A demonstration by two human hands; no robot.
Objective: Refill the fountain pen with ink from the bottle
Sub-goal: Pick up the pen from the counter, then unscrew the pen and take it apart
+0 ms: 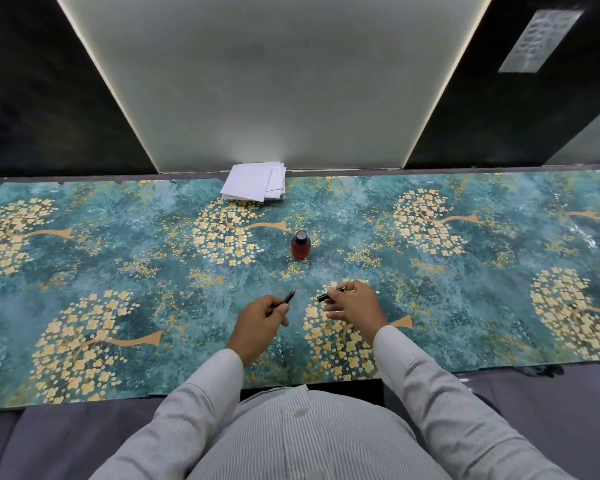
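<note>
Just below the middle of the frame, the left hand (258,318) grips the fountain pen (286,299), its fingers curled round the dark barrel. The pen's front end pokes out above the thumb and slants toward the upper right, ending in a small red tip. The rest of the pen is hidden inside the fist.

To the right of it, a little apart, the right hand (352,304) pinches the pen cap (329,295), a short dark tube with a pale metal clip. The cap lies roughly level, with one end pointing left toward the pen; thumb and fingertips close on it from either side. The two pieces do not touch.

The ink bottle (300,244) stands upright on the bench (118,237) above the hands, near the frame's centre. It holds reddish liquid and wears a dark cap, which is on. Neither hand touches it.

The bench carries a teal covering printed with golden flowering trees. At its far edge, above the bottle and slightly left, lies a small stack of white paper sheets (253,181), loosely fanned, resting against the foot of a pale lit panel (274,81) that fills the upper middle of the frame between dark walls. Both arms wear pale striped sleeves (440,393) reaching in from the bottom.
</note>
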